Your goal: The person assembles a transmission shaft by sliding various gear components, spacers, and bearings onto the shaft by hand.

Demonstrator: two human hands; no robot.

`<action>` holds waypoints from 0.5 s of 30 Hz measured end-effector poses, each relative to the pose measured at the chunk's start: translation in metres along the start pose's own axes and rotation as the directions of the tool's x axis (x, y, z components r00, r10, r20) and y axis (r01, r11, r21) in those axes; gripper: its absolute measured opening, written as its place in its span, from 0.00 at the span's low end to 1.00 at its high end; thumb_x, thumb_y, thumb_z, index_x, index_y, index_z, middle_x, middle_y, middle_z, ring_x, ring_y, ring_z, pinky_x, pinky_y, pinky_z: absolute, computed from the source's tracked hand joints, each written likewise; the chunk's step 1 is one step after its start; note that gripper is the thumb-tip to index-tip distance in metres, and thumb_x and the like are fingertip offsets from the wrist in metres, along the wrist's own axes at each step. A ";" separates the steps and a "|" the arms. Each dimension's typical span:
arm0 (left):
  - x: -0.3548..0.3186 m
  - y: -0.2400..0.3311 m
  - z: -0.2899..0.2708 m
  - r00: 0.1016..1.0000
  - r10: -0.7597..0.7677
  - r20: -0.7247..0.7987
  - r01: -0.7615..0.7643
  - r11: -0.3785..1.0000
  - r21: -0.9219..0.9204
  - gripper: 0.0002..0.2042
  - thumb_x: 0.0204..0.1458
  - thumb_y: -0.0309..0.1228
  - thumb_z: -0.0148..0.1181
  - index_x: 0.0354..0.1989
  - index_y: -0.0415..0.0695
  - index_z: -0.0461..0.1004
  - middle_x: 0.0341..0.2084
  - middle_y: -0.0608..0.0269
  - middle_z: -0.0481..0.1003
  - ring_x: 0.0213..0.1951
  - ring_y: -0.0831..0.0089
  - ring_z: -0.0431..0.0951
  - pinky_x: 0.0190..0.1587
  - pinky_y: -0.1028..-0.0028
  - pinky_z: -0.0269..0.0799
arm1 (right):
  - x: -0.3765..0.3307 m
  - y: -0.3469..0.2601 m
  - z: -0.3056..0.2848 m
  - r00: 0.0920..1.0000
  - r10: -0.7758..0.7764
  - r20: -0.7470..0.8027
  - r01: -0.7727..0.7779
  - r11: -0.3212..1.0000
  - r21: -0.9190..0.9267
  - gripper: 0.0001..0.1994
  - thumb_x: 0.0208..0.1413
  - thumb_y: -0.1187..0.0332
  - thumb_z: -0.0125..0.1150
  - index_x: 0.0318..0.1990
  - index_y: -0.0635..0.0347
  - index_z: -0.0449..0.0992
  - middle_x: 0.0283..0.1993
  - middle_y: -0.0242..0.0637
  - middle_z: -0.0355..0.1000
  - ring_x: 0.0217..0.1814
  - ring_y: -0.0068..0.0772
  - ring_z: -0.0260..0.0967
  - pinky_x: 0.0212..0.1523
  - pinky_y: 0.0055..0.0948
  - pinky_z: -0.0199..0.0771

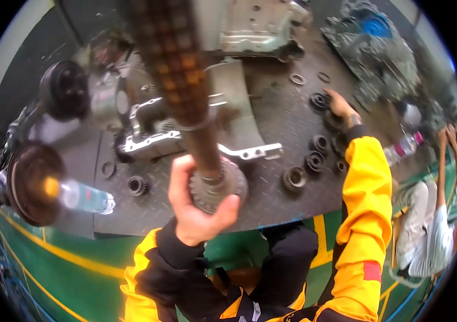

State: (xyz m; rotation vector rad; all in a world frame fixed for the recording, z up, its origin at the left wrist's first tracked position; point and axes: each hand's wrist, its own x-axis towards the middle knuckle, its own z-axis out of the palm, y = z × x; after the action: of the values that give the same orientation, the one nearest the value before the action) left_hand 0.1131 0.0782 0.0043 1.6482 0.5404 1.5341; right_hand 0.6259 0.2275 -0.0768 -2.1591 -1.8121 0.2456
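While the left hand [200, 219] clasps a blurred shaft [185, 96], the right hand's [342, 109] hold is unclear.

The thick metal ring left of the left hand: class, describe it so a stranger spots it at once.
On the dark table, find the left hand gripping the large gear. Look left, partway to the clear bottle, for the thick metal ring. Its stout, lighter wall sets it apart from the thin, dark ring nearby.
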 end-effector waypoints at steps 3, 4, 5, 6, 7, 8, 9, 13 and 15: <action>0.001 0.005 0.007 0.999 -0.042 -0.008 0.040 0.989 -0.141 0.31 0.39 0.29 0.70 0.52 0.37 0.62 0.42 0.60 0.71 0.43 0.76 0.71 0.49 0.73 0.68 | 0.005 0.024 -0.002 0.998 -0.053 -0.024 0.052 0.997 -0.060 0.28 0.44 0.86 0.44 0.56 0.60 0.72 0.57 0.51 0.69 0.62 0.49 0.64 0.63 0.37 0.63; 0.003 0.004 0.008 1.000 0.005 -0.025 -0.009 0.989 -0.145 0.31 0.39 0.28 0.70 0.52 0.37 0.62 0.41 0.61 0.71 0.43 0.76 0.71 0.49 0.74 0.68 | 0.007 0.028 -0.003 0.997 -0.081 -0.015 0.080 0.996 -0.035 0.27 0.44 0.86 0.45 0.54 0.60 0.74 0.53 0.51 0.71 0.57 0.50 0.68 0.58 0.37 0.68; 0.002 0.003 0.008 0.999 -0.020 -0.031 0.015 0.988 -0.153 0.31 0.39 0.28 0.70 0.52 0.37 0.62 0.41 0.61 0.71 0.43 0.76 0.71 0.48 0.74 0.68 | 0.004 0.033 -0.009 0.996 -0.088 -0.003 0.087 0.985 -0.150 0.25 0.45 0.86 0.47 0.52 0.60 0.75 0.51 0.51 0.72 0.54 0.50 0.69 0.53 0.38 0.70; 0.002 0.002 0.007 0.998 -0.045 -0.033 0.039 0.986 -0.163 0.30 0.39 0.28 0.70 0.52 0.37 0.62 0.41 0.61 0.70 0.42 0.76 0.71 0.48 0.74 0.68 | 0.006 0.043 -0.010 0.988 -0.108 -0.107 0.101 0.992 -0.072 0.20 0.49 0.82 0.52 0.51 0.62 0.74 0.48 0.52 0.72 0.51 0.51 0.70 0.51 0.38 0.71; 0.006 0.002 0.008 0.998 -0.044 -0.045 0.036 0.985 -0.170 0.30 0.39 0.28 0.70 0.52 0.37 0.63 0.40 0.62 0.71 0.42 0.77 0.71 0.48 0.74 0.68 | 0.009 0.044 -0.020 0.961 -0.162 -0.225 0.135 0.982 -0.131 0.17 0.52 0.78 0.54 0.51 0.63 0.74 0.47 0.53 0.73 0.50 0.51 0.70 0.51 0.38 0.71; 0.009 0.005 0.007 0.999 -0.037 -0.029 0.034 0.992 -0.118 0.29 0.40 0.28 0.69 0.52 0.38 0.63 0.40 0.62 0.71 0.41 0.77 0.71 0.47 0.74 0.68 | 0.009 0.045 -0.032 0.916 -0.216 -0.338 0.156 0.968 -0.195 0.15 0.54 0.75 0.56 0.51 0.65 0.73 0.47 0.53 0.73 0.49 0.51 0.71 0.50 0.38 0.71; 0.008 0.007 0.010 0.998 -0.060 -0.036 0.054 0.990 -0.129 0.29 0.40 0.28 0.69 0.51 0.38 0.63 0.40 0.63 0.71 0.41 0.78 0.71 0.47 0.75 0.68 | 0.005 0.047 -0.040 0.878 -0.203 -0.433 0.150 0.977 -0.155 0.17 0.58 0.67 0.59 0.51 0.66 0.72 0.45 0.52 0.74 0.47 0.49 0.72 0.48 0.37 0.72; 0.008 0.008 0.007 0.999 -0.031 -0.042 0.029 0.998 -0.060 0.26 0.41 0.27 0.68 0.50 0.40 0.64 0.38 0.65 0.70 0.39 0.78 0.70 0.45 0.75 0.68 | -0.013 -0.108 -0.110 0.769 -0.222 -0.600 0.422 0.881 0.215 0.19 0.57 0.60 0.63 0.50 0.65 0.75 0.39 0.35 0.76 0.39 0.22 0.70 0.44 0.24 0.70; 0.009 0.009 0.009 0.999 0.008 -0.041 -0.010 0.999 -0.043 0.25 0.40 0.26 0.68 0.48 0.41 0.65 0.36 0.65 0.71 0.38 0.79 0.70 0.44 0.75 0.68 | -0.061 -0.209 -0.160 0.719 -0.170 -0.674 0.529 0.763 0.371 0.17 0.61 0.61 0.60 0.50 0.66 0.75 0.42 0.28 0.75 0.41 0.17 0.68 0.45 0.19 0.68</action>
State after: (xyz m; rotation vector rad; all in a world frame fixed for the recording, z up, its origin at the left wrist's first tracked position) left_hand 0.1217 0.0781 0.0174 1.5919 0.5193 1.5780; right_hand 0.4732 0.1789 0.1401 -1.2311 -1.4898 -0.0401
